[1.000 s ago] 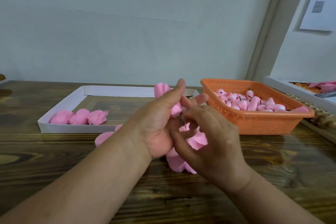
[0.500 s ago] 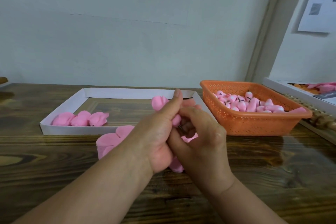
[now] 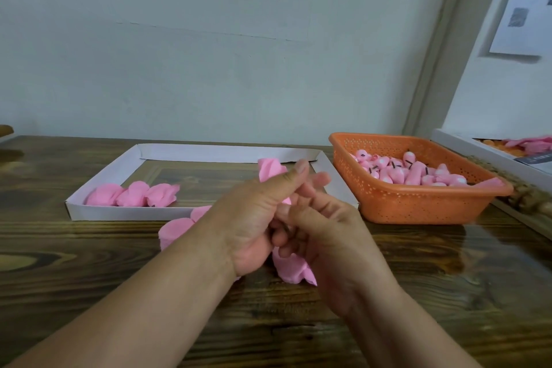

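Left hand (image 3: pixel 251 224): centre frame, fingers curled, gripping pink flower (image 3: pixel 270 172).
Right hand (image 3: pixel 325 236): beside it, pinching the flower's base.

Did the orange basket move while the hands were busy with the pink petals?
No. The orange basket sits just right of the white tray, its near corner beside the tray's, exactly as before.
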The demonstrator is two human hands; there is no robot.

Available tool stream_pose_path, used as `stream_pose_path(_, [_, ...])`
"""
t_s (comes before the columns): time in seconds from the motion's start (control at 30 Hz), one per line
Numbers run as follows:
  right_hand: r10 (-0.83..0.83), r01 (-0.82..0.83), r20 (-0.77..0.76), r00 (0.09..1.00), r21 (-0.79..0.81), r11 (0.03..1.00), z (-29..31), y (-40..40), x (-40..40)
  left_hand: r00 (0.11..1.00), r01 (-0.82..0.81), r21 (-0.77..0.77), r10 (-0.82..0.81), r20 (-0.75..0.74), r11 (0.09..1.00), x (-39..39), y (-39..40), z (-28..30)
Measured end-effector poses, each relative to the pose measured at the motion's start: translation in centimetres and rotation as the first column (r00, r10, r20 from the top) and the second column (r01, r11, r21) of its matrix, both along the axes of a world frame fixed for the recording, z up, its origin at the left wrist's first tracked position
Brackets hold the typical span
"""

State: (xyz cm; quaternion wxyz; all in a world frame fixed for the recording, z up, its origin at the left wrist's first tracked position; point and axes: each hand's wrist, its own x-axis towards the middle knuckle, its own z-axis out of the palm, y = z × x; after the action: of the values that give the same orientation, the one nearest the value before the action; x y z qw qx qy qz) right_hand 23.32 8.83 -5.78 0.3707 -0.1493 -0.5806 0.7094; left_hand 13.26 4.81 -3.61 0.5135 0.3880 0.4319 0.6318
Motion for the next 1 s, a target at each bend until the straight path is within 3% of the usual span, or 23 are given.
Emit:
stream_pose_path(0.07, [-0.043,0.023,0.109,0.993,0.173,0.985,1.0,1.1,0.8,0.995,-0.049,0.011,0.048,0.089,0.999,-0.4,0.3,0.3])
stream_pose_path(0.13, [-0.25,0.175,0.161,0.955,0.373,0.911,2.4,3.4,1.8,0.983,-0.148,0.02,0.145,0.111,0.989,-1.0,0.5,0.6])
stream_pose_path(0.23, [-0.525,0.386,0.193,0.829,0.482,0.786,3.7,7.3,3.1,0.96,-0.255,0.013,0.251,0.12,0.967,-1.6,0.7,0.8])
stream_pose_path(0.37, [-0.544,0.131,0.499,0.674,0.644,0.754,2.1,10.1,2.9,0.944,-0.316,-0.021,0.316,0.094,0.949,-1.3,0.9,0.4])
stream_pose_path(0.43, [-0.551,-0.01,0.555,0.623,0.711,0.703,1.4,10.6,2.6,0.928,-0.363,-0.041,0.365,0.074,0.931,-1.3,1.1,0.2])
stream_pose_path(0.63, [-0.448,-0.434,0.666,0.597,0.737,0.518,0.9,10.4,0.9,0.909,-0.417,-0.063,0.416,-0.027,0.907,-1.2,1.4,-0.1])
stream_pose_path(1.0, [-0.568,-0.3,0.493,0.66,0.865,0.402,1.1,10.2,-0.1,0.905,-0.426,-0.06,0.426,-0.009,0.903,-1.5,1.1,-0.2])
